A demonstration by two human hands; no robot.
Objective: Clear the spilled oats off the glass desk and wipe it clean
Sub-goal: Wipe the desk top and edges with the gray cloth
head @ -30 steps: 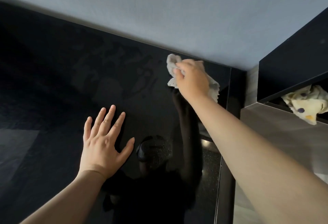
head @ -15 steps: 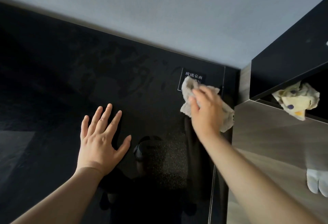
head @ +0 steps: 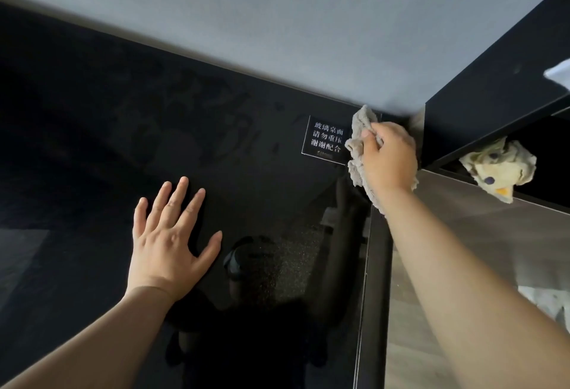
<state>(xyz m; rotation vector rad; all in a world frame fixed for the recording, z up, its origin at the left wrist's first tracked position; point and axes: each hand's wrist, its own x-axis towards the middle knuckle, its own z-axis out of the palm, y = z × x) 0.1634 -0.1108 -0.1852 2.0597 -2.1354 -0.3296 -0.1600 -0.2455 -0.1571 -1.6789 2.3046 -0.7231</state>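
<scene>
The black glass desk (head: 92,148) fills the left and centre of the head view, with faint wipe streaks across it. No oats show on it. My right hand (head: 389,160) grips a crumpled beige cloth (head: 357,141) and presses it at the desk's far right corner, just right of a small black label with white characters (head: 326,141). My left hand (head: 168,240) lies flat on the glass near the middle, fingers spread, holding nothing.
A grey wall (head: 277,33) runs behind the desk. A black cabinet (head: 493,86) stands to the right, with a yellow patterned cloth (head: 499,169) in its opening. The floor (head: 493,249) lies right of the desk's edge, with a white item (head: 549,302) on it.
My right hand has swept the cloth along the desk's far side to the right corner, uncovering the label. My left hand has stayed flat in place.
</scene>
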